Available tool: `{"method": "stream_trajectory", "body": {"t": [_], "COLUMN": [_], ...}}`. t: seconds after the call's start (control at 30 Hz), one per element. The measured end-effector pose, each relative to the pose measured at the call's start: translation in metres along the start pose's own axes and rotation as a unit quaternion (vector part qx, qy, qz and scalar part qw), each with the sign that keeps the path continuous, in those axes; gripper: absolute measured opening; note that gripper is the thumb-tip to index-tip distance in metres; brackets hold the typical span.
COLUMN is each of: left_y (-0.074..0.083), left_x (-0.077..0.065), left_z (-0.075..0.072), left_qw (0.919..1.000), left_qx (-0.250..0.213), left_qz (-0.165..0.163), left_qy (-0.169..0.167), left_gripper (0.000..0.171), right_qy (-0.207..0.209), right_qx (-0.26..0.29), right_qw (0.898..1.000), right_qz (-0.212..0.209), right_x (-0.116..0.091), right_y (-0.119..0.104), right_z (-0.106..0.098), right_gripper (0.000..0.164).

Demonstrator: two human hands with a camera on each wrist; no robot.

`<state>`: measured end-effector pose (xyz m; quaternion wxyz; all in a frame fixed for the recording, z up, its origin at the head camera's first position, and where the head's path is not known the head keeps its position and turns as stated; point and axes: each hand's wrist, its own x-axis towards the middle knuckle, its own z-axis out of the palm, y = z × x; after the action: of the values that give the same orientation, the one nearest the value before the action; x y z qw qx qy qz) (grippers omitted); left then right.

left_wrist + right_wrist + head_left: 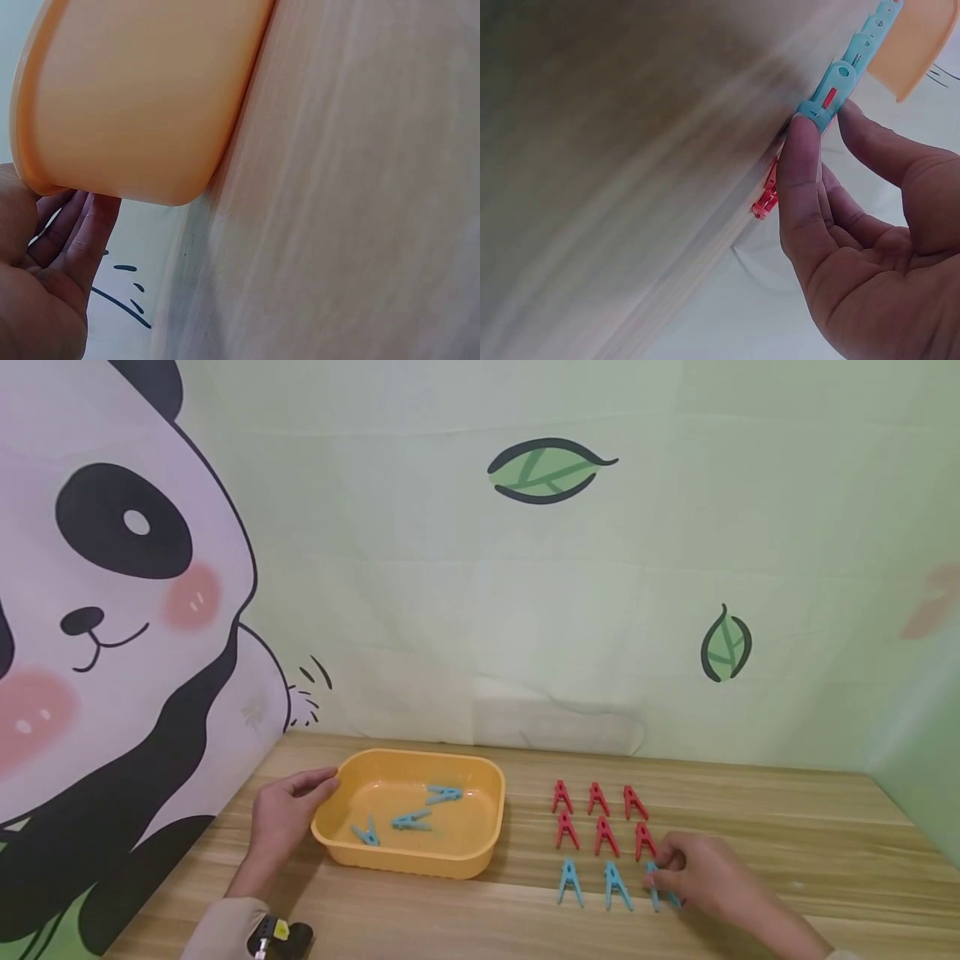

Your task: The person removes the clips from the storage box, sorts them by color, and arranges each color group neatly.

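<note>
My left hand point(283, 814) holds the left rim of a yellow plastic basin point(408, 863); in the left wrist view its fingers point(94, 232) lie against the basin's outer wall. Three blue clothespins lie scattered inside, one of them a blue clothespin point(411, 821) near the middle. On the right, my right hand point(708, 872) pinches a blue clothespin point(831, 96) between thumb and fingertips. It stands at the right end of a row, beside another blue clothespin point(617, 887) and a further blue clothespin point(569, 883). The hand partly hides the held one in the head view.
Behind the blue row, red clothespins stand in two rows of three, among them a red clothespin point(606, 837) and a red clothespin point(597, 798). The wooden table point(817, 827) meets a printed backdrop point(420, 610) at the back and a panda picture on the left.
</note>
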<state>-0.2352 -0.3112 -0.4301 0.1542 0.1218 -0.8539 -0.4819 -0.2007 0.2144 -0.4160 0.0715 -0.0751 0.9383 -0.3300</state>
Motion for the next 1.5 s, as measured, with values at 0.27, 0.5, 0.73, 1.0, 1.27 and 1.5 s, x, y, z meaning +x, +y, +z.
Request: {"method": "stream_trajectory", "body": {"t": [0.27,0.5,0.73,1.0,1.27,1.5], "left_y": [-0.001,-0.001,0.001,-0.002,-0.004,-0.002], "left_x": [0.0,0.0,0.0,0.003,0.003,0.003], "left_z": [0.0,0.0,-0.002,-0.001,0.001,0.0], "left_qw": [1.0,1.0,0.9999,0.9998,0.9999,0.9999], "left_qx": [-0.005,-0.008,-0.006,-0.013,-0.016,-0.013], "left_qz": [-0.001,0.0,0.011,0.012,0.006,0.003], "left_qy": [0.0,-0.002,-0.001,0.001,0.0,-0.001], "left_gripper": [0.036,0.037,0.035,0.035,0.036,0.036], "right_qy": [0.006,0.026,0.04,0.048,0.023,0.005], "right_qx": [-0.009,-0.012,0.013,0.044,0.082,0.106], "right_qw": [1.0,0.998,0.992,0.984,0.972,0.96], "right_qz": [0.0,-0.05,-0.12,-0.168,-0.217,-0.259], "right_x": [0.0,0.008,0.021,0.037,0.06,0.075], "right_y": [-0.003,-0.019,-0.046,-0.081,-0.114,-0.139], "right_z": [-0.001,-0.01,-0.01,0.007,0.028,0.048], "right_gripper": [0.016,0.01,0.015,0.019,0.018,0.022]}}
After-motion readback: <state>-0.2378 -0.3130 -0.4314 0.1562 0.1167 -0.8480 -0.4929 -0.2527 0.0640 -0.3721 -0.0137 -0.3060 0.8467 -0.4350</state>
